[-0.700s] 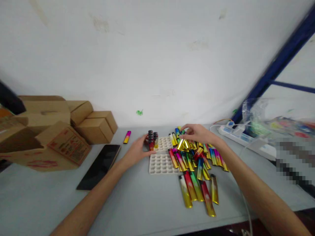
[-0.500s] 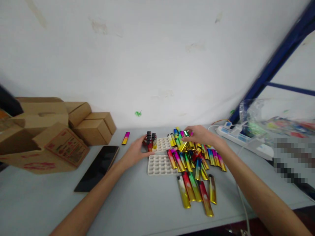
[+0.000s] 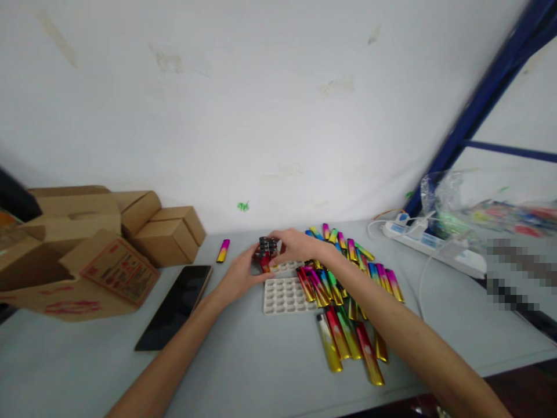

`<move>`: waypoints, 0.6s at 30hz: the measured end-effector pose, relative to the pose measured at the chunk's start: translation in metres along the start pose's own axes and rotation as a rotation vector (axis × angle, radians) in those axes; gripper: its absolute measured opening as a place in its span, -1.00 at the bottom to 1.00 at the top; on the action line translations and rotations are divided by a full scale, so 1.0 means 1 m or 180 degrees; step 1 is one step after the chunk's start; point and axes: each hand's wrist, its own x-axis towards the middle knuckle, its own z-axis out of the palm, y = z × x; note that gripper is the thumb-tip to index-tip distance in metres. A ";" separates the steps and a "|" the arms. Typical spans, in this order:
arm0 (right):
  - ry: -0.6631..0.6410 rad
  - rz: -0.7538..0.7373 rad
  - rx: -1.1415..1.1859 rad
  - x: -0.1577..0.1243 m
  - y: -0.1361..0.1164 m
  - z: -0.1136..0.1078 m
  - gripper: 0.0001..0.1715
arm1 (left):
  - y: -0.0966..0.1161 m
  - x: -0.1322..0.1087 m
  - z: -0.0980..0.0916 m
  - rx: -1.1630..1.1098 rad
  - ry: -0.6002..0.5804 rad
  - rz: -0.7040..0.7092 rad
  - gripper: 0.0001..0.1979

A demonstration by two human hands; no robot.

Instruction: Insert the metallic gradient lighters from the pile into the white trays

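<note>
Several upright lighters [image 3: 267,247] with black tops stand bunched at the left end of the rear white tray [image 3: 289,266]. My left hand [image 3: 243,271] is curled around their left side, thumb in front and fingers behind. My right hand [image 3: 293,245] meets them from the right, its fingers closed at the bunch on a lighter that they mostly hide. A second white tray [image 3: 285,296] with rows of round pockets lies in front. Right of the trays is a pile of shiny lighters [image 3: 322,284] in gold, pink, green, blue and red.
One pink-yellow lighter [image 3: 223,251] lies apart near the wall. At left are a black tablet [image 3: 176,305] and open cardboard boxes [image 3: 104,267]. A white power strip [image 3: 435,248] with cables and a clear plastic bag [image 3: 452,203] are at right. Larger lighters [image 3: 331,342] lie near the front edge.
My right hand has moved left from the pile to the upright lighters beside my left hand. My left hand has stayed around them. The view has shifted slightly.
</note>
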 end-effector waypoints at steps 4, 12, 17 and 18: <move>0.0192 -0.0095 0.0039 0.002 0.002 0.003 -0.47 | 0.000 0.000 0.000 -0.0023 -0.0029 0.0065 -0.28; 0.0706 0.0064 0.0825 -0.032 0.016 -0.031 -0.59 | -0.008 0.000 0.004 0.0136 0.0000 -0.0007 -0.15; 0.0264 0.0716 0.0655 -0.078 0.038 -0.058 -0.37 | -0.006 0.000 0.004 0.0204 0.0021 -0.0069 -0.14; 0.0187 0.0841 0.0481 -0.085 0.042 -0.061 -0.37 | -0.005 0.000 0.004 0.0207 0.0020 -0.0080 -0.14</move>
